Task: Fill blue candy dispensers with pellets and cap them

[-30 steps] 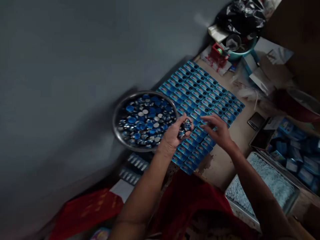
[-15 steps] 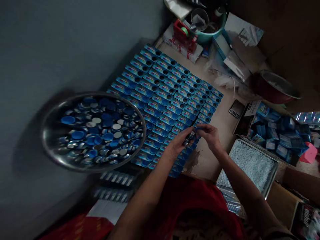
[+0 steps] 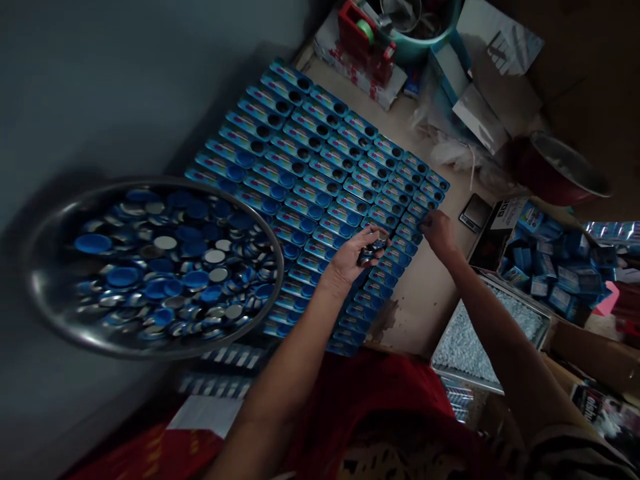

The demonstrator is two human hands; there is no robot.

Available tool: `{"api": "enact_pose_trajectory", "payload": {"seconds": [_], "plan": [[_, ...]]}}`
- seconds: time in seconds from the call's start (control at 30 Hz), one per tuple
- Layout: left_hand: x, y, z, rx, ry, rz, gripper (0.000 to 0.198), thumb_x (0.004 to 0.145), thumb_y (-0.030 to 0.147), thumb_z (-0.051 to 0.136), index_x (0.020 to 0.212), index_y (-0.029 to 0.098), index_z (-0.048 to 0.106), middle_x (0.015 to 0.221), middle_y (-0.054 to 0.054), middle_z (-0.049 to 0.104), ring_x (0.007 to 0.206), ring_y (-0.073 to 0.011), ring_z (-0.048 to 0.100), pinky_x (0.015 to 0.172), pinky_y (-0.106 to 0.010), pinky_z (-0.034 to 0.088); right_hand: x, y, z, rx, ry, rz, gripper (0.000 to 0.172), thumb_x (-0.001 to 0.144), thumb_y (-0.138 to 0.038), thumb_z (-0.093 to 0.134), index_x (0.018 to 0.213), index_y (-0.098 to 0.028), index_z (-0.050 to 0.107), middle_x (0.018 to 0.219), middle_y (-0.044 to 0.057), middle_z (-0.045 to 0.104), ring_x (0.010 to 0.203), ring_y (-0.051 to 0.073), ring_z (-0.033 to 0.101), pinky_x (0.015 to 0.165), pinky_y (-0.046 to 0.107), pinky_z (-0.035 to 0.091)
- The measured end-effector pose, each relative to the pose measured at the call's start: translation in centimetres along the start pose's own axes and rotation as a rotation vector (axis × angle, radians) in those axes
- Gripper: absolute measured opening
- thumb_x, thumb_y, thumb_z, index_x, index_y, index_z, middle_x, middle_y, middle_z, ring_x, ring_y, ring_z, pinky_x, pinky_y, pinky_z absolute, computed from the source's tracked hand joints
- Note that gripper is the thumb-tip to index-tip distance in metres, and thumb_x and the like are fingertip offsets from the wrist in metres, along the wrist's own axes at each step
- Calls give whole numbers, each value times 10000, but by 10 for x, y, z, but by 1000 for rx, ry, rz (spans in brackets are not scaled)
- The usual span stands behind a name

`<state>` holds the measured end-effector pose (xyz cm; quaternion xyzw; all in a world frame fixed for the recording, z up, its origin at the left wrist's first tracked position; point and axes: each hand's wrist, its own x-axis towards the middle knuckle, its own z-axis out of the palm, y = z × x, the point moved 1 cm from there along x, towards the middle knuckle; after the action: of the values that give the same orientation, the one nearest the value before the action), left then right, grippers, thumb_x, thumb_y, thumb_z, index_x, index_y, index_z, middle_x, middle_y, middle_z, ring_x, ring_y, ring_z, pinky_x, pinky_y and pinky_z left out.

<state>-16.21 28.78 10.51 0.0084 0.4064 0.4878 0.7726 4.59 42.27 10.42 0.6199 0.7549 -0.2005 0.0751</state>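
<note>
My left hand (image 3: 356, 255) is cupped above the rows of blue cards, its fingers curled around several small shiny round discs (image 3: 373, 248). At the right side of the rows, my right hand (image 3: 440, 235) has its fingertips pinched together over a card; whatever lies between them is hidden. The blue printed cards (image 3: 320, 167) lie in close slanting rows. Many near cards carry a blue disc at one end, while far ones show a dark round spot there. To the left, a wide metal bowl (image 3: 55, 313) contains many loose blue and silver discs (image 3: 123, 277).
A red tape dispenser (image 3: 356, 33) stands on a box at the back beside a teal basin (image 3: 420, 50). On the right are a small scale (image 3: 476, 213), a carton of blue packets (image 3: 563, 267), a tray of pale granules (image 3: 487, 330) and a dark red bowl (image 3: 563, 183).
My hands, together half a second ago, are now apart. The right one has moved right and up to the cards' edge; the left keeps its discs. The camera view has shifted.
</note>
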Motion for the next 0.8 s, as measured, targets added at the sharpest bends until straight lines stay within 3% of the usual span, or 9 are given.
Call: {"api": "enact_pose_trajectory", "payload": {"seconds": [0.1, 0.23, 0.3, 0.43, 0.57, 0.7, 0.8], "plan": [[6, -6, -4, -65, -9, -10, 406, 756, 377, 896, 1002, 132, 685, 860, -56, 706, 560, -77, 566, 389, -135, 365, 13, 4, -5, -75, -72, 82, 193, 824, -263, 739, 1012, -227, 723, 1021, 56, 775, 928, 244, 699, 779, 323, 495], [7, -11, 1, -137, 86, -64, 378, 833, 420, 879, 951, 109, 698, 794, -54, 688, 523, -68, 550, 369, -135, 335, 27, 5, -15, -144, -102, 122, 276, 799, -321, 809, 1041, -231, 712, 1054, 66, 775, 957, 260, 703, 773, 327, 492], [2, -12, 7, -137, 131, -87, 386, 873, 465, 847, 893, 115, 685, 746, -47, 668, 502, -68, 534, 368, -145, 342, 24, -2, -19, -163, -106, 98, 300, 788, -269, 818, 1067, -226, 716, 1069, 83, 779, 982, 277, 708, 798, 339, 496], [-6, -19, 15, -62, 224, -83, 396, 903, 506, 813, 883, 131, 687, 720, -35, 657, 501, -71, 525, 389, -160, 361, -9, -26, -17, 19, -8, -88, 219, 854, -119, 663, 1038, -206, 744, 1080, 104, 781, 985, 256, 702, 831, 326, 501], [-5, -41, 18, -10, 294, -53, 363, 854, 477, 864, 879, 161, 687, 719, -1, 636, 560, -87, 574, 450, -175, 414, -64, -43, 4, 429, -14, -336, 282, 834, -202, 696, 1104, -208, 777, 1011, 41, 769, 854, 186, 674, 806, 286, 527], [-4, -70, 24, 2, 294, -60, 403, 780, 487, 912, 850, 160, 687, 717, 14, 625, 545, -74, 560, 455, -173, 415, -103, -39, 27, 551, 69, -234, 281, 815, -142, 615, 997, -200, 821, 929, 37, 763, 810, 169, 672, 816, 283, 529], [-4, -85, 29, 59, 240, -76, 457, 745, 538, 909, 820, 141, 695, 699, -3, 633, 505, -76, 538, 409, -181, 366, -108, -22, 33, 595, 63, -82, 255, 801, -158, 634, 964, -202, 825, 892, 35, 776, 796, 182, 693, 787, 287, 536]]}}
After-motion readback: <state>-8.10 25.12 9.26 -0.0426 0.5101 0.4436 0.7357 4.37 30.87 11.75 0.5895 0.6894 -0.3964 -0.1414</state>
